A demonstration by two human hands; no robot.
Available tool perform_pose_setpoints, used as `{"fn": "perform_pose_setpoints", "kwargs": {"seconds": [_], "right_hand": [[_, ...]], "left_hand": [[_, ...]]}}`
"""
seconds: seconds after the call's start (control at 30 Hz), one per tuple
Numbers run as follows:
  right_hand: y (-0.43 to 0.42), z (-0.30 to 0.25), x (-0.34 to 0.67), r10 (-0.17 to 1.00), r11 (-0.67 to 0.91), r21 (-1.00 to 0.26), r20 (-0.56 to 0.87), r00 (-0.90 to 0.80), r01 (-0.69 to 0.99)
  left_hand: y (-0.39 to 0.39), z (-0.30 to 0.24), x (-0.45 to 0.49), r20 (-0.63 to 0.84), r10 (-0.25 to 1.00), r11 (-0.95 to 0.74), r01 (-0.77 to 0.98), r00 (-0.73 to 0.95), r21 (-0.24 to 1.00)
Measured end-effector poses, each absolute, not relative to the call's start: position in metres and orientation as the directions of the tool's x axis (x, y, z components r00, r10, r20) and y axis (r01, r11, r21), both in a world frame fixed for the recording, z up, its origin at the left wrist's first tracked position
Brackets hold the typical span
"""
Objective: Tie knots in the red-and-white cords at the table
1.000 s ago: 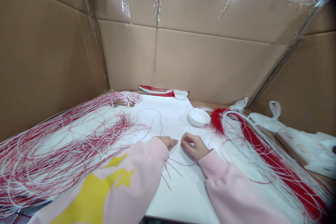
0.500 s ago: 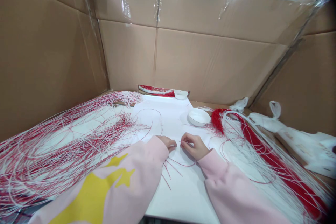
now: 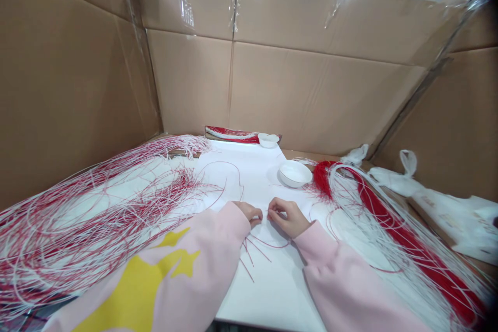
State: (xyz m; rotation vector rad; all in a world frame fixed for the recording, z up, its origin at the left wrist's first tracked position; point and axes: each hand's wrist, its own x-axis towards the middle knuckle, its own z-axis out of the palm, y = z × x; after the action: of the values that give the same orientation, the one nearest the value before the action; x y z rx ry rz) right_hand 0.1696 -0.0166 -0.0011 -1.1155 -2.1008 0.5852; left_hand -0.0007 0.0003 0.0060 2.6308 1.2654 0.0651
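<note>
My left hand is closed in a pinch above the white tabletop, with thin red cord running out from under it in several short ends. Just to its right, my right hand pinches with thumb and forefinger at a fine reddish strand, and a curved length of cord passes near its wrist. The fingertips of both hands face each other with a small gap between. Exactly what lies between the tips is too small to make out. Another thin red cord loops up beyond my left hand.
Bundles of red and white cords spread over the left side. A red hank with white cords lies on the right. One white bowl stands beyond my right hand, a smaller bowl at the back. Cardboard walls surround the table.
My left fingers have shifted very slightly, the forefinger a little more curled. My right hand and the cords around stay almost where they were.
</note>
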Motion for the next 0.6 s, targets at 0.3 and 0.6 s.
{"fn": "perform_pose_setpoints", "kwargs": {"seconds": [0.3, 0.6], "right_hand": [[-0.0161, -0.0023, 0.1693, 0.841, 0.537, -0.651, 0.36, -0.405, 0.536], [-0.0165, -0.0018, 0.1691, 0.837, 0.543, -0.648, 0.368, -0.405, 0.534]], "left_hand": [[0.0005, 0.004, -0.0002, -0.043, 0.767, -0.615, 0.752, 0.641, 0.237], [-0.0033, 0.0025, 0.0041, -0.02, 0.822, -0.548, 0.801, 0.569, 0.241]]}}
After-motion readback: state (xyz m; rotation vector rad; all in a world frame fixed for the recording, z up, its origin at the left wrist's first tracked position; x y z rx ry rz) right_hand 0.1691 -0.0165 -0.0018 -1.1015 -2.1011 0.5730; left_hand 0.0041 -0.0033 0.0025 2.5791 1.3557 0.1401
